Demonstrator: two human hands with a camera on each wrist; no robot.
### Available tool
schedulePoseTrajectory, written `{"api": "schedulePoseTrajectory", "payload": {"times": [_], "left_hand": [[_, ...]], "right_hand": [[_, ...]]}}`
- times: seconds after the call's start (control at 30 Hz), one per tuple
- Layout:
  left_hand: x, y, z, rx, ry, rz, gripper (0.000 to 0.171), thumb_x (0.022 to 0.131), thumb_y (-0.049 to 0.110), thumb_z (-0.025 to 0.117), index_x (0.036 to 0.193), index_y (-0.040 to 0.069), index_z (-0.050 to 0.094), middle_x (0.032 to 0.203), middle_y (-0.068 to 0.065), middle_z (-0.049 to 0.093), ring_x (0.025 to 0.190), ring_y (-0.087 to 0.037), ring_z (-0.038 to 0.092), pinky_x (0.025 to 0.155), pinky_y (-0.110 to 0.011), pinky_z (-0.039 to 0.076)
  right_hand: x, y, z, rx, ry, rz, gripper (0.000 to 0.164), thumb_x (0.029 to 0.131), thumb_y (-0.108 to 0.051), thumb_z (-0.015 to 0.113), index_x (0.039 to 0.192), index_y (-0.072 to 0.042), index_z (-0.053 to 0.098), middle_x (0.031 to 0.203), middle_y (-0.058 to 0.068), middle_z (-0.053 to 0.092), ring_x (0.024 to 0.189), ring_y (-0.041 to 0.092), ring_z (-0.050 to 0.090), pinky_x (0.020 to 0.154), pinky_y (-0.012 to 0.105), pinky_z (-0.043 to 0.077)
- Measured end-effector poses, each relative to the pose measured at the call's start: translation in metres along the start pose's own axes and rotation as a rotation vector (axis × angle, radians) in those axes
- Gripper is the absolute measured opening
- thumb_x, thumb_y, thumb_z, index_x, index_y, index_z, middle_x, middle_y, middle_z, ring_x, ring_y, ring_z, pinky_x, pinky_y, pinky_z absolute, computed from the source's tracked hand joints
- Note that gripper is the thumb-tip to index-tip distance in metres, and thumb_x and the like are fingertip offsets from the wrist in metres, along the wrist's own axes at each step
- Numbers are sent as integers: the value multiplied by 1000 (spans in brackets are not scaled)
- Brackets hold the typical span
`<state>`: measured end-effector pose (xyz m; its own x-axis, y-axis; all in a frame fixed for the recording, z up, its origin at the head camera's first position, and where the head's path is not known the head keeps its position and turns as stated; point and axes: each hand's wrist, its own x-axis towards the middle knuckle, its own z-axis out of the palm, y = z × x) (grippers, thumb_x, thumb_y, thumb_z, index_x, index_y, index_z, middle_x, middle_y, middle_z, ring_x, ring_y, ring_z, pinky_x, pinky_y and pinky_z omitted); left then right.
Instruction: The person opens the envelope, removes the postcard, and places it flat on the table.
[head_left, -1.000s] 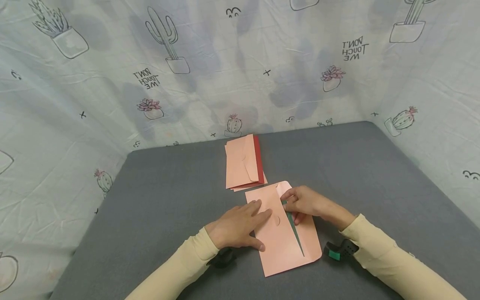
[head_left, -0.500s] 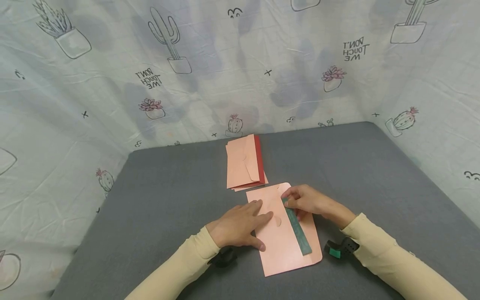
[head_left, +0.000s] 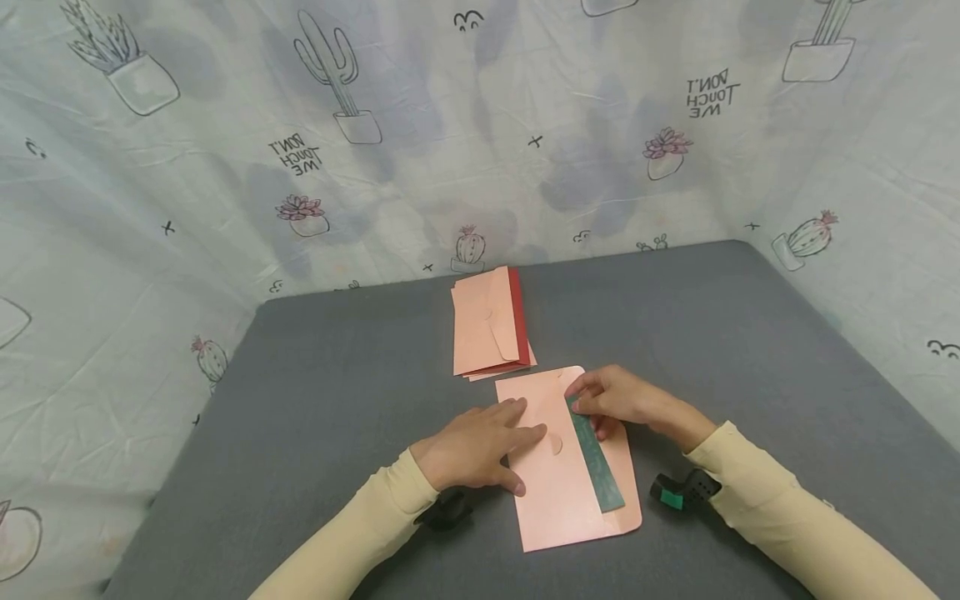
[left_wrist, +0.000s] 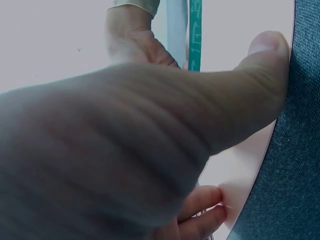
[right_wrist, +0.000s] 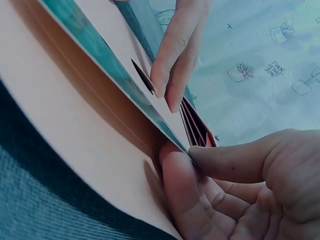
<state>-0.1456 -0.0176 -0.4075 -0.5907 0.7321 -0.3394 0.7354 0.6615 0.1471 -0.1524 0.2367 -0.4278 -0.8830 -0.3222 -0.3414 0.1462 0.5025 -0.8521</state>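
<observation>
A pink envelope [head_left: 558, 500] lies on the table with its flap [head_left: 630, 492] spread to the right. From its mouth sticks a green card [head_left: 597, 467], partly inside; what the hidden part looks like cannot be told. My left hand [head_left: 480, 446] rests on the envelope's left side, fingers spread and flat. My right hand [head_left: 618, 400] pinches the card's far corner between thumb and fingers, which the right wrist view shows with the green card [right_wrist: 107, 60] between them. In the left wrist view the thumb [left_wrist: 265, 65] lies on the pink paper.
Behind the envelope sits a small stack of pink envelopes [head_left: 483, 329] with a dark red edge. The grey table [head_left: 345, 392] meets a cactus-print cloth [head_left: 420, 167] at its back and sides. Dark wrist cameras sit below both wrists.
The green card has come further out of the envelope to the right, a thin sliver becoming a broad strip. My right hand moved slightly away; my left stays on the envelope.
</observation>
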Motion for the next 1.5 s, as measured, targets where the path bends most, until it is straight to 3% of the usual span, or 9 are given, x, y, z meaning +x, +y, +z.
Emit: {"api": "schedulePoseTrajectory", "payload": {"times": [1.03,1.5], "left_hand": [[2,0,-1,-5,-3,0,80,84,51,79,154,36,43,166,-7,33,154,-22,32,119,-49,38],[1,0,-1,4,3,1,80,84,52,78,154,36,43,166,-7,33,153,-22,33,118,-50,38]], "right_hand": [[3,5,-12,-28,7,-10,30,96,-11,62,123,2,63,67,3,59,50,13,59,54,30,55],[5,7,-12,-40,60,-4,26,92,-11,59,114,1,65,61,1,56,47,12,56,52,30,55]]}}
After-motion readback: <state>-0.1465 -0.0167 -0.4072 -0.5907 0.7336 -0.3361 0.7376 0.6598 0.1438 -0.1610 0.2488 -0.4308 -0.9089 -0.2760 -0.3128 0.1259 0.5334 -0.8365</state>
